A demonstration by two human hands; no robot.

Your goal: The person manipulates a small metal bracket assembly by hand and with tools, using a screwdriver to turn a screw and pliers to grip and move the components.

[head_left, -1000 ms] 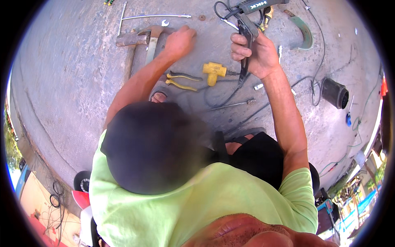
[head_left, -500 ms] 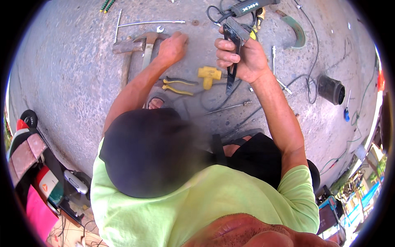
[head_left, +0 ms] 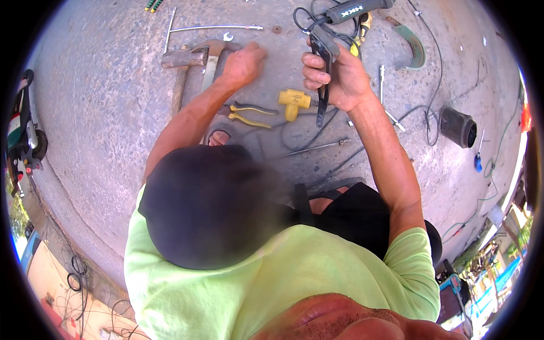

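Right grip (head_left: 344,82) clasps a black bracket (head_left: 322,95); left grip (head_left: 245,66) is just beside the rusty-headed hammer (head_left: 214,51), finger closure not discernible.

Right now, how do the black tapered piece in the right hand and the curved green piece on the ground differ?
Shape: the black tapered piece narrows toward its lower tip, while the curved green piece bends in an arc. State: the right hand grips the black tapered piece; the curved green piece lies on the ground, untouched. Both are elongated.
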